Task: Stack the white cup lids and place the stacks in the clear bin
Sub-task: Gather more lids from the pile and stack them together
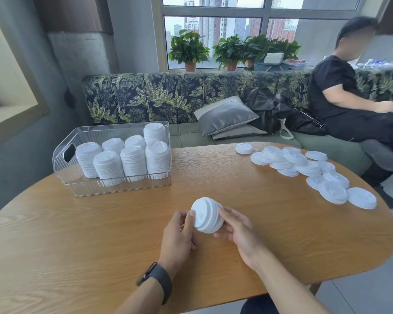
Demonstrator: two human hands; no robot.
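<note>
White plastic: a short stack of lids point(207, 217) is held tilted just above the wooden table point(100, 234), nearest the camera. It is pinched from both sides, the left hand point(179, 234) with thumb and fingers curled on its near face, the right hand point(238, 232) with fingers pressed together against its far edge. A dark watch point(156, 279) is worn on the left wrist. Further left, the clear bin point(77, 189) is seen holding seven tall stacks point(132, 152), with little room left. Far right, a scatter of loose lids point(309, 171) is spread flat, not yet stacked. Task judged well past halfway; the held stack looks short still.
</note>
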